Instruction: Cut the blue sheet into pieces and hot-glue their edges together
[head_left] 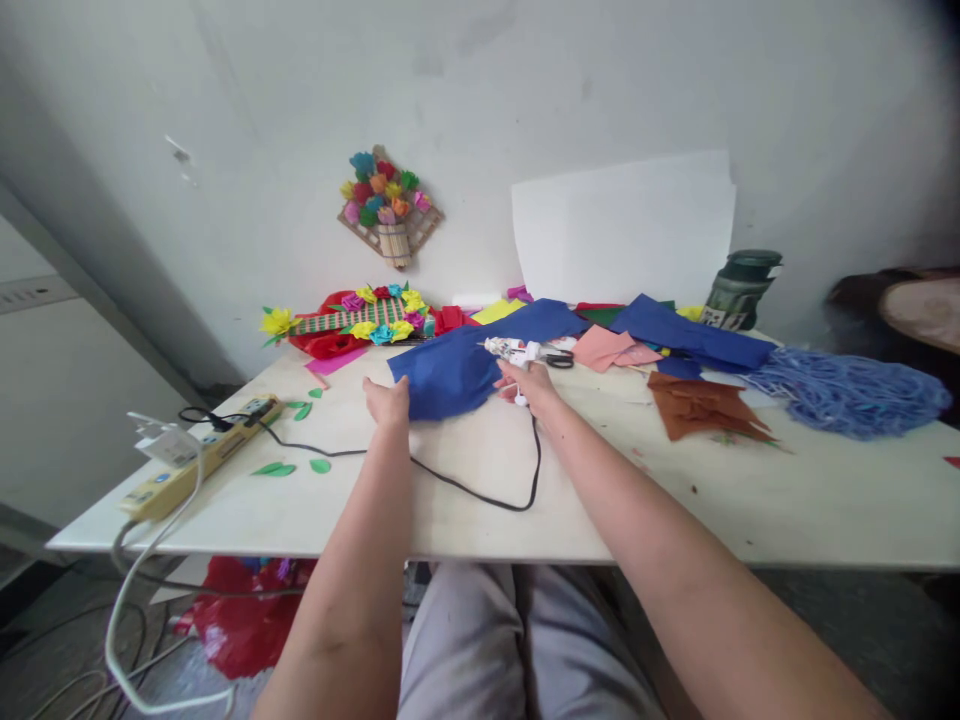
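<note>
My left hand (pixel 387 402) pinches the near-left edge of a blue felt sheet (pixel 457 370) that lies on the white table (pixel 480 500). My right hand (pixel 529 383) is closed round the grip of a white glue gun (pixel 511 350), which rests over the blue sheet's right side. The gun's black cord (pixel 480 490) loops across the table toward a yellow power strip (pixel 202 455) at the left.
Pink (pixel 611 347), brown (pixel 701 405) and more blue felt pieces (pixel 697 335) lie to the right, with black scissors (pixel 559 358), blue yarn (pixel 851 390) and a dark green bottle (pixel 739 288). Paper-flower crafts (pixel 352 315) sit at the back left; green paper leaves (pixel 289 467) are scattered near the strip.
</note>
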